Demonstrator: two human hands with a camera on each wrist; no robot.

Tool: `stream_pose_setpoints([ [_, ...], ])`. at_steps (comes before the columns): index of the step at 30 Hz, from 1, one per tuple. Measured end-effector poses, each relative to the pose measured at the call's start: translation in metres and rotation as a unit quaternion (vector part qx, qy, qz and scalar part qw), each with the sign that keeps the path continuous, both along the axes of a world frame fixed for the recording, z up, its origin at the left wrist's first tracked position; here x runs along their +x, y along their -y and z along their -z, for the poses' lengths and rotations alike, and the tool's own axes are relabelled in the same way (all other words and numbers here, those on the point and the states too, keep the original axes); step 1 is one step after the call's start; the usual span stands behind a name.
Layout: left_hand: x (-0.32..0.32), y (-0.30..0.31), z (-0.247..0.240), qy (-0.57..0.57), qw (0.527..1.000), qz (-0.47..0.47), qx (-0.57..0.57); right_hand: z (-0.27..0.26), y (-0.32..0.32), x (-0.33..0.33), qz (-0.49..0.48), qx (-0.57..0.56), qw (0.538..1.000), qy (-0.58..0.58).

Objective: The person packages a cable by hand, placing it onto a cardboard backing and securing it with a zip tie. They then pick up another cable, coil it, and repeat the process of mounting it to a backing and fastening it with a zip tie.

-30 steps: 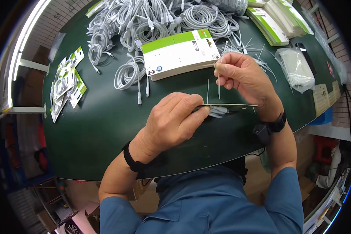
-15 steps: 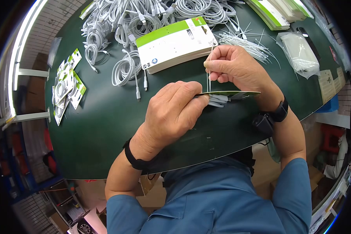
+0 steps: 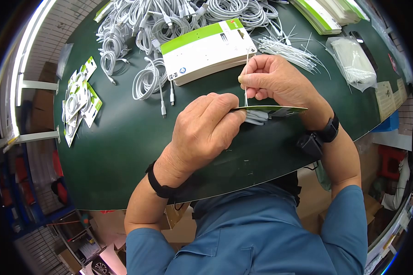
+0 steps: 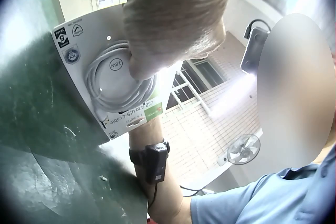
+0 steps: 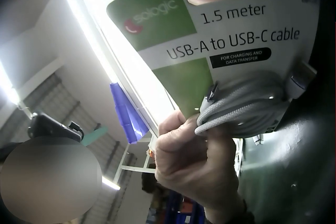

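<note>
The left hand (image 3: pixel 206 126) grips a printed card (image 3: pixel 280 110) at one end, seen nearly edge-on in the head view, with a coiled grey-white cable (image 3: pixel 257 117) on its near side. In the left wrist view the cable coil (image 4: pixel 94 79) lies flat on the card (image 4: pixel 79 66), under the thumb. On the far side of the card, the right hand (image 3: pixel 280 80) pinches a thin white tie (image 3: pixel 246 94) between thumb and forefinger; the tie runs up from the card. The right wrist view shows the card's front (image 5: pixel 236 29) with the coil (image 5: pixel 241 106) against it.
Behind the hands stands a stack of cards (image 3: pixel 202 55), with a heap of cables (image 3: pixel 170 18) beyond. Loose white ties (image 3: pixel 289 54) and a bag (image 3: pixel 353 62) lie to the right. Carded cables (image 3: pixel 78 101) lie on the left of the green table (image 3: pixel 110 169).
Compared with one second ago, the right hand has come in closer over the card, and two separate thin strands now stand close together. The card and left hand have shifted slightly up in view.
</note>
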State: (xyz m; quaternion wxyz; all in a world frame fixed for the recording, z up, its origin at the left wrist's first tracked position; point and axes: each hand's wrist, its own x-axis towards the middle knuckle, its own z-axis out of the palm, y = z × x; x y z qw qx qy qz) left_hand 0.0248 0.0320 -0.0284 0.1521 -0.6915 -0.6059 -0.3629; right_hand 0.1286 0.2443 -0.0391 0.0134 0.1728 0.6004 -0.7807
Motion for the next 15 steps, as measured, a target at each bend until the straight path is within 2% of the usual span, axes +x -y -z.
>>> stream_pose_setpoints([
  [5,-0.0004,0.0,0.0009,0.003,1.0,0.0,0.001,0.0023,-0.0014,0.0011,-0.025,0.001,1.0,-0.013],
  [11,-0.0002,-0.003,0.0045,-0.01,1.0,-0.005,0.024,-0.0009,-0.0012,0.0011,-0.009,0.077,0.996,-0.035],
  [15,-0.0003,-0.0005,0.0015,-0.001,1.0,-0.001,0.008,-0.0006,-0.0016,0.0007,-0.009,0.077,0.997,-0.029],
])
